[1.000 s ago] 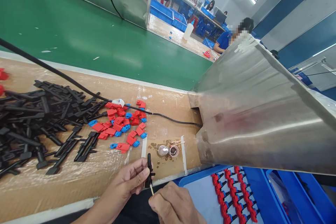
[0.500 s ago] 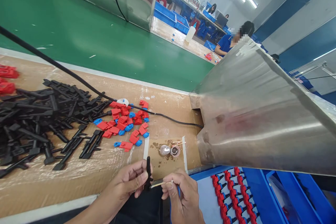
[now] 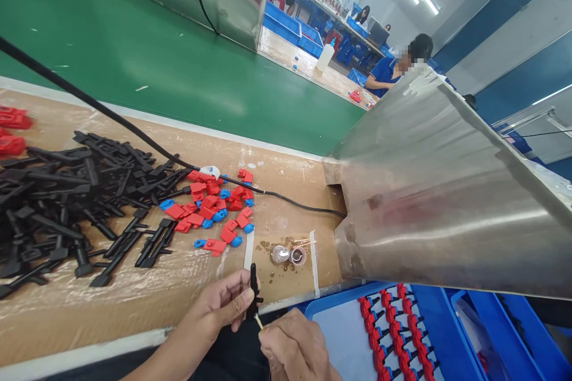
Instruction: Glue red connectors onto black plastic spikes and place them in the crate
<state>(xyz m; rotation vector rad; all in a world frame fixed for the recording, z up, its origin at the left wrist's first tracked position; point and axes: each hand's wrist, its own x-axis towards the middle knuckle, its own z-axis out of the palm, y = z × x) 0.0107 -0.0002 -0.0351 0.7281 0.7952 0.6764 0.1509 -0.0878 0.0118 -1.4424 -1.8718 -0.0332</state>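
Observation:
My left hand (image 3: 227, 305) pinches a small black plastic part (image 3: 253, 286), held upright over the table's front edge. My right hand (image 3: 297, 345) is closed on a thin pale stick (image 3: 259, 322), whose far end meets the lower end of the black part. Just beyond my hands, two small cups (image 3: 298, 256) stand among brown wet spots on the cardboard, with more thin sticks (image 3: 304, 243) beside them. To the left lie red and blue pieces (image 3: 215, 246) and a large heap of similar black parts (image 3: 58, 196).
A black cable (image 3: 134, 137) crosses the table into a notch in the metal panel (image 3: 438, 202) on the right. Below the panel, a blue tray (image 3: 339, 321) holds rows of red pieces with black parts (image 3: 393, 333). A person in blue (image 3: 383, 74) sits beyond.
My right hand has turned and moved slightly down, so the stick now slants up to the black part instead of lying nearly level. My left hand stays almost in place.

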